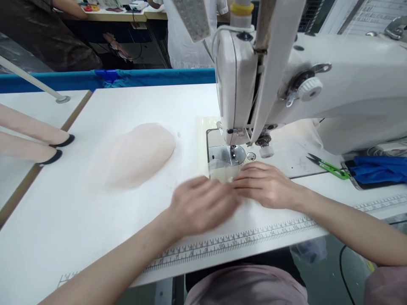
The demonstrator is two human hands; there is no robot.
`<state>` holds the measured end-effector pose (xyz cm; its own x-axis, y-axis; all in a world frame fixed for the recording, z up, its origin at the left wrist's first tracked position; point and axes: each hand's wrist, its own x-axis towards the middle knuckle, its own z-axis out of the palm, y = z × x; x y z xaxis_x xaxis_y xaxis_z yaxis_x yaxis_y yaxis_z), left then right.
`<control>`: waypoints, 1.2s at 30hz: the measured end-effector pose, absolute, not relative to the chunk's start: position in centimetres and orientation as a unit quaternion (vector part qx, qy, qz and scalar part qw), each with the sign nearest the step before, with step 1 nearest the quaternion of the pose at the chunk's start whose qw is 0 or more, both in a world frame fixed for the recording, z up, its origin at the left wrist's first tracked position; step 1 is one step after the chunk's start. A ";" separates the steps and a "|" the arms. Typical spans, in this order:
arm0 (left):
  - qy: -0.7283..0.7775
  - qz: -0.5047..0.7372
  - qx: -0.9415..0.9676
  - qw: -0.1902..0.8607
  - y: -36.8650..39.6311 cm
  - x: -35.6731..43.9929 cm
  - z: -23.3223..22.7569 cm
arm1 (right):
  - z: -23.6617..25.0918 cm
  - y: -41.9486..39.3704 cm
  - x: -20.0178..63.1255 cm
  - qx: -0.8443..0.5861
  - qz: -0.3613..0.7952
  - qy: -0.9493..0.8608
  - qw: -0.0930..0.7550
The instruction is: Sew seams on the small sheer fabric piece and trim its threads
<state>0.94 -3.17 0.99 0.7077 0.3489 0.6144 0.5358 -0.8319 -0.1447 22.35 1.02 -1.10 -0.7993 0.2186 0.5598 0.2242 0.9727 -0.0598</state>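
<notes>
Left hand point(206, 205) curled, right hand point(267, 184) extended; grips we cannot tell | Pale fabric point(143, 152) between left edge of tabletop point(63, 220) and sewing machine point(227, 84) | Step, we judge: positioning by machine; next calls for steady alignment

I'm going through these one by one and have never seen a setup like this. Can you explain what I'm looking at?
This is one picture, from a camera worn on a person's head, looking forward and down. There is no robot: the bare left hand and right hand work close together in front of a white sewing machine. The left hand is blurred, and what the hands hold, if anything, is too unclear to tell. On the white table, a thin pale pink fabric piece lies to the left, and green-handled snips and blue cloth to the right. A ruler scale runs along the near edge.
</notes>
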 end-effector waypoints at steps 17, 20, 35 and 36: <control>-0.655 -0.125 -0.743 -0.058 -0.8 1.0 0.6 | 0.1 1.1 23.0 -0.347 0.253 -0.785 0.445; -0.655 -0.141 -0.739 -0.064 -0.8 0.9 0.4 | 0.2 0.7 22.7 -0.355 0.261 -0.784 0.438; -0.480 -0.334 -0.670 -0.457 -1.8 1.9 1.8 | 0.2 0.1 21.8 -0.388 0.572 -0.665 0.284; -0.492 -0.331 -0.660 -0.461 -1.9 2.0 1.9 | 0.2 0.2 21.7 -0.401 0.536 -0.681 0.297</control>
<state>1.99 -1.93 1.85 0.2968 0.9548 -0.0177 0.3449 -0.0899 0.9343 21.74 0.19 0.23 -0.5018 0.8646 -0.0249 0.2276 0.1041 -0.9682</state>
